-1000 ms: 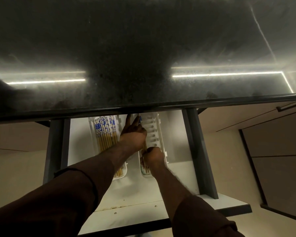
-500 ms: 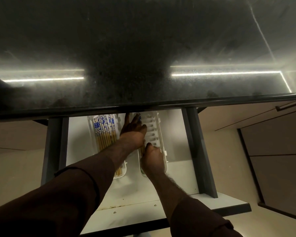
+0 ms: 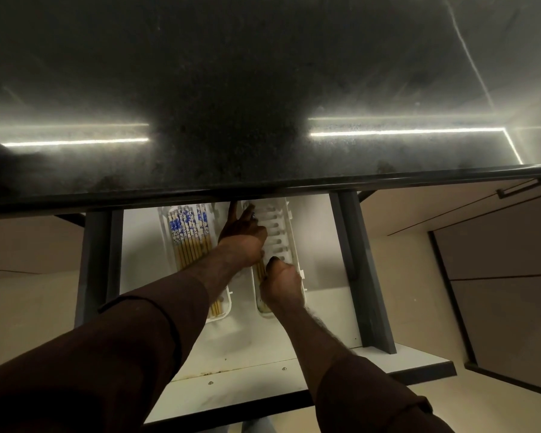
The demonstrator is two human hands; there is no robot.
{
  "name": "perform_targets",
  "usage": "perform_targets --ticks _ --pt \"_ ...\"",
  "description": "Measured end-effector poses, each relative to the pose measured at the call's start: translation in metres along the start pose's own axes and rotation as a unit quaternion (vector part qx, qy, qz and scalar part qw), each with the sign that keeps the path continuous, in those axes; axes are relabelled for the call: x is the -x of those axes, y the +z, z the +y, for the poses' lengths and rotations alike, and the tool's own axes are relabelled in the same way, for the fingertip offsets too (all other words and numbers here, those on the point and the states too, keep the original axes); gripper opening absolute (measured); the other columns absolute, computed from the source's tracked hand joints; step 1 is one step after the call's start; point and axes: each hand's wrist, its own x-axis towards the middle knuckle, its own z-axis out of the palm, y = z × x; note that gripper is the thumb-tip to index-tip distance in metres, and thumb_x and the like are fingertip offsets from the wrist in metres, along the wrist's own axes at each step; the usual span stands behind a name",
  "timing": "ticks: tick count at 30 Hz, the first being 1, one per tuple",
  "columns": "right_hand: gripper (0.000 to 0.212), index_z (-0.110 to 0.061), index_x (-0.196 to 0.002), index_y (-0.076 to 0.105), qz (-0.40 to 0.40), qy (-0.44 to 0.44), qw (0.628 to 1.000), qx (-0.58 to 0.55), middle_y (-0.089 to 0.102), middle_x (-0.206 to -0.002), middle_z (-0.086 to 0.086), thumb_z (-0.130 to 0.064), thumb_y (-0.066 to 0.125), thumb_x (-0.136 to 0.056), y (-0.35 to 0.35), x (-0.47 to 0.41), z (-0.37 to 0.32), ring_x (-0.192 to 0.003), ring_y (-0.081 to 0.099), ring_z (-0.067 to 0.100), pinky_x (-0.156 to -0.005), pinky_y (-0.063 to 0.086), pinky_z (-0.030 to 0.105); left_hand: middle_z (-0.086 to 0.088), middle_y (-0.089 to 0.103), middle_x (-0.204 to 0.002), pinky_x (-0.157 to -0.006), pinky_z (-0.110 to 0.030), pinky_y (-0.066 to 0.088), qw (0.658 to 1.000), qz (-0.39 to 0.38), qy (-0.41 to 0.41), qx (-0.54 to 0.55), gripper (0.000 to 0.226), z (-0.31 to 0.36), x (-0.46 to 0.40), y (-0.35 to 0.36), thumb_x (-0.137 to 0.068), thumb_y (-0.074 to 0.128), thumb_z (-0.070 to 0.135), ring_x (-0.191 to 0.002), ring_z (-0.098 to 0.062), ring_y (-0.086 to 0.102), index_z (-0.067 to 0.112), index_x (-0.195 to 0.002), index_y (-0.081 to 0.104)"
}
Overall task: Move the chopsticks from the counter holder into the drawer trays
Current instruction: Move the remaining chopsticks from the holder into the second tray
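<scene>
- Both my arms reach forward and down into the open drawer [image 3: 297, 310], under the edge of the dark counter [image 3: 263, 89].
- Left hand [image 3: 242, 239]: back of the hand up, index finger stretched toward the drawer's far end, the other fingers bent down over the left side of the right tray [image 3: 283, 232]. Whether those fingers actually clamp anything I cannot tell; the palm hides it.
- Right hand [image 3: 281, 284]: lower on the same tray, knuckles up, fingers curled under, thumb tip dark at the top. It seems to pinch the near ends of the chopsticks in the right tray [image 3: 259, 270], but contact is hidden, so I log the grasp as undetermined.
- Those sticks show only as a short wooden stretch between the two hands, long axis running near-to-far along the tray.
- Left tray [image 3: 227, 303]: holds a row of chopsticks [image 3: 189, 235] lying flat and parallel, blue-and-white patterned ends toward the far end, plain wooden ends toward me.
- The two trays lie side by side, near each other, lengthwise in the drawer.
</scene>
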Motion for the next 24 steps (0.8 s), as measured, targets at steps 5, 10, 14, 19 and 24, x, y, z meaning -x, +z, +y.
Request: perform_targets --ticks 5,10,14,19,24 --pt "0.022 -0.006 -0.110 0.063 -0.001 0.015 1.000 -0.009 0.069 -0.109 0.013 -0.009 0.058 -0.088 -0.006 0.002 -0.001 -0.101 0.066 0.031 -0.083 0.053 0.034 -0.005 0.037 -0.155 -0.110 -0.056 -0.023 0.999 0.012 0.030 0.013 0.042 -0.003 0.013 -0.009 -0.094 0.047 0.046 -0.151 -0.025 -0.002 0.022 -0.128 0.054" --pt "0.021 -0.005 -0.107 0.062 0.013 0.024 0.999 -0.035 0.065 -0.106 0.019 -0.008 0.056 -0.086 -0.018 0.011 -0.005 -0.099 0.062 0.039 -0.083 0.051 0.037 -0.004 0.059 -0.131 -0.118 -0.052 -0.002 0.991 0.030 0.035 0.122 0.022 0.001 0.031 -0.022 -0.097 0.051 0.029 -0.148 -0.024 0.019 0.019 -0.113 0.062" --pt "0.022 -0.008 -0.106 0.063 0.035 0.027 0.997 -0.064 0.066 -0.108 0.018 -0.009 0.058 -0.085 -0.034 0.023 -0.011 -0.095 0.064 0.038 -0.083 0.055 0.038 -0.004 0.063 -0.125 -0.116 -0.050 0.018 0.988 0.057 0.066 0.129 0.026 0.001 0.044 -0.029 -0.094 0.054 0.022 -0.137 -0.022 0.041 0.018 -0.119 0.062" --pt "0.021 -0.013 -0.107 0.066 0.061 0.024 0.994 -0.086 0.068 -0.106 0.012 -0.017 0.066 -0.086 -0.058 0.044 -0.014 -0.092 0.067 0.032 -0.082 0.057 0.037 0.001 0.062 -0.129 -0.116 -0.048 0.016 0.983 0.075 0.095 0.140 0.035 0.001 0.070 -0.037 -0.094 0.058 0.027 -0.127 -0.019 0.049 0.022 -0.129 0.059" --pt "0.022 -0.015 -0.106 0.067 0.087 -0.004 0.992 -0.088 0.072 -0.102 0.007 -0.022 0.071 -0.085 -0.080 0.076 -0.015 -0.086 0.069 0.026 -0.078 0.059 0.033 0.004 0.061 -0.133 -0.117 -0.044 0.014 0.972 0.110 0.084 0.191 0.037 0.002 0.111 -0.050 -0.094 0.060 0.028 -0.130 -0.019 0.047 0.023 -0.130 0.059"
